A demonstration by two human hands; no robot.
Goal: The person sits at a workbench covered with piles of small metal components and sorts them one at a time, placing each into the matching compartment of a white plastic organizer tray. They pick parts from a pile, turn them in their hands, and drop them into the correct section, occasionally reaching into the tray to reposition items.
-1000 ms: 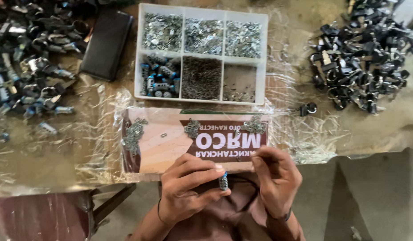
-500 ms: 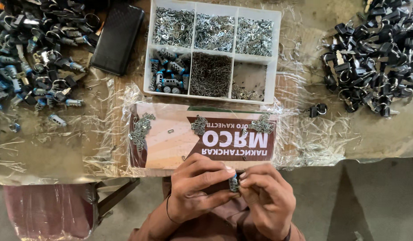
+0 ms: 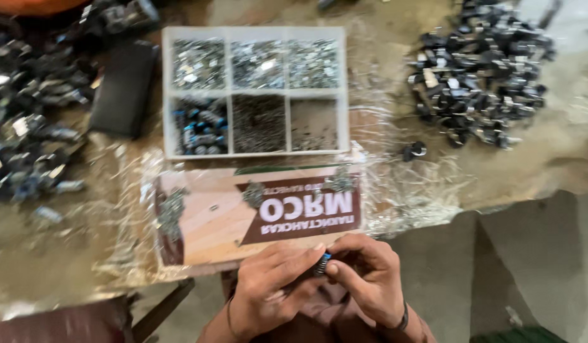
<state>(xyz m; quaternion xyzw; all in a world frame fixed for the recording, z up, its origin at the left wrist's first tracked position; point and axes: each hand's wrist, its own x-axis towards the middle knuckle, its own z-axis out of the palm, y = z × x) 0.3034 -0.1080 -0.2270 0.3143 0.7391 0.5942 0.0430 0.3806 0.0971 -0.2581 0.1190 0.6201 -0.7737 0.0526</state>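
I see the left hand (image 3: 268, 295) and right hand (image 3: 369, 279) pinching one small dark cylindrical metal part with a blue band (image 3: 322, 263) between closed fingertips, near the printed cardboard sheet (image 3: 205, 222).

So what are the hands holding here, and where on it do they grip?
Both the left hand and right hand pinch one small dark metal part with a blue end between their fingertips, gripping its sides; the image is too blurred for finer detail.

- Sorting box (image 3: 254, 31): white plastic, matt, holding shiny metal bits
- Table cover (image 3: 408, 190): clear plastic film, glossy and crinkled
- Printed board (image 3: 211, 222): smooth card under the film
- Right-hand heap (image 3: 481, 70): dark metal parts, dull with bright glints
- Flat case (image 3: 124, 89): black, matt
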